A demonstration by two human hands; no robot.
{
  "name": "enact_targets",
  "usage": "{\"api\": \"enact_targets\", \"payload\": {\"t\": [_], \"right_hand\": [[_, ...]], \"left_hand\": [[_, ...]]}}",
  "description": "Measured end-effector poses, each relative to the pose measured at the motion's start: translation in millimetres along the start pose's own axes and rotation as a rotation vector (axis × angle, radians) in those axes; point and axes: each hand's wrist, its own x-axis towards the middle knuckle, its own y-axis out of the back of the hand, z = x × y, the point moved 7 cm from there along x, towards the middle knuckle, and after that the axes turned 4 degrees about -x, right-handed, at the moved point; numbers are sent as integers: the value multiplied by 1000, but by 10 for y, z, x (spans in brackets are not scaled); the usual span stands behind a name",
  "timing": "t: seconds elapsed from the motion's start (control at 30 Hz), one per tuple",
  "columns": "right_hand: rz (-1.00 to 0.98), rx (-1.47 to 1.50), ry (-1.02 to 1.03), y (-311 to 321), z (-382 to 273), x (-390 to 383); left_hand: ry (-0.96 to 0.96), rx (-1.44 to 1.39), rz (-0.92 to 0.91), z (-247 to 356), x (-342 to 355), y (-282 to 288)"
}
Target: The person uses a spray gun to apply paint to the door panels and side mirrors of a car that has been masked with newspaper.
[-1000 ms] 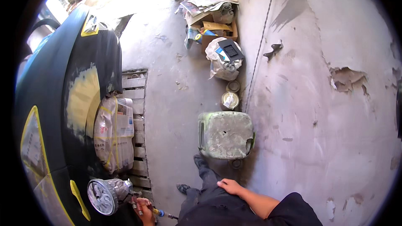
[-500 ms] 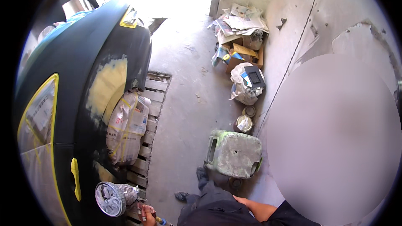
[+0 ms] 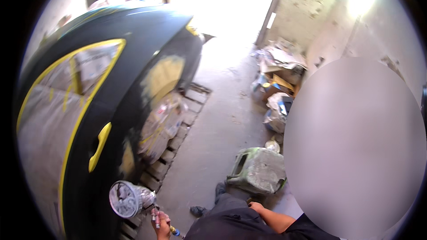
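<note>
At the lower left, my left hand [image 3: 162, 223] is closed round the grip of a spray gun [image 3: 155, 213]. A paint cup [image 3: 125, 199] with a whitish, smeared, see-through wall sits on the gun, tilted toward the car. From the grip's lower end a hose fitting [image 3: 175, 230] with blue and brass parts runs down beside my clothes. My right hand [image 3: 256, 206] is at the side of my dark trousers, near the stool; its fingers are mostly hidden. Nearest the gun is the black car body [image 3: 100, 195], with a yellow-taped door handle [image 3: 100, 146] and a sanded, beige filler patch [image 3: 163, 76].
Taped sheeting covers the car window [image 3: 49, 120], and newspaper wraps the wheel [image 3: 161, 126]. A slatted floor grate [image 3: 171, 144] runs alongside. A worn greenish stool [image 3: 262, 171] stands ahead right, with a can [image 3: 272, 146], bag [image 3: 275, 115] and paper pile [image 3: 284, 58] beyond. A grey blur hides the right.
The view has turned left, so the car's side and window show larger and the stool sits farther right. My left hand still grips the spray gun. More of my right hand shows.
</note>
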Motion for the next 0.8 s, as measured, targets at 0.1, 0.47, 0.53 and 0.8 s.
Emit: {"api": "enact_targets", "payload": {"t": [0.1, 0.47, 0.53, 0.8], "right_hand": [[-45, -90, 99, 67, -344, 13], [-132, -383, 356, 474, -1843, 797], [-284, -500, 509, 417, -2456, 660], [-550, -1427, 1078, 16, -2932, 2436]], "left_hand": [[21, 76, -28, 21, -113, 336], [9, 112, 399, 205, -888, 1428], [11, 234, 558, 200, -1097, 1461], [-30, 152, 828, 263, -1340, 1317]]}}
